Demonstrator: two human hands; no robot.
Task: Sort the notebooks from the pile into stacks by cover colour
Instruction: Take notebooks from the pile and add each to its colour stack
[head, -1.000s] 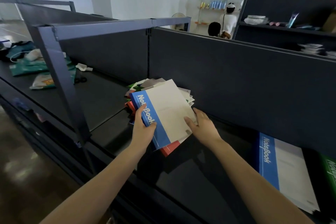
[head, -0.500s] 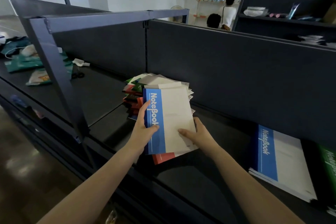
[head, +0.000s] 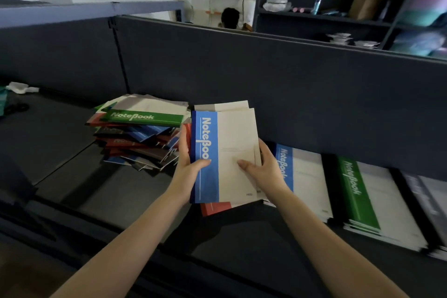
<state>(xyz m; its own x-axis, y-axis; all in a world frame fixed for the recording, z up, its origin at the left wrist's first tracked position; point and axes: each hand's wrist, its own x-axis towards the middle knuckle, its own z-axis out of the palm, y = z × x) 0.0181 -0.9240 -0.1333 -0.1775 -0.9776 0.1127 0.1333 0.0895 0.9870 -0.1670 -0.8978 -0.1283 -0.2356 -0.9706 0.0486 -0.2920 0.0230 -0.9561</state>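
With left hand (head: pixel 188 172) curled round the spine edge and right hand (head: pixel 263 172) pinching the opposite edge, holds a blue notebook (head: pixel 232 152) atop a red notebook (head: pixel 215 208), long axis pointing away. Hovers just left of the blue stack (head: pixel 307 176), parallel to it, nearer the right hand.

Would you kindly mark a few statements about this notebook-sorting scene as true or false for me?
1. The left hand and right hand both hold the blue notebook. True.
2. A red notebook tops the pile. False: a green notebook tops it.
3. The green stack lies right of the blue stack. True.
4. The blue stack lies left of the pile. False: it lies to the pile's right.
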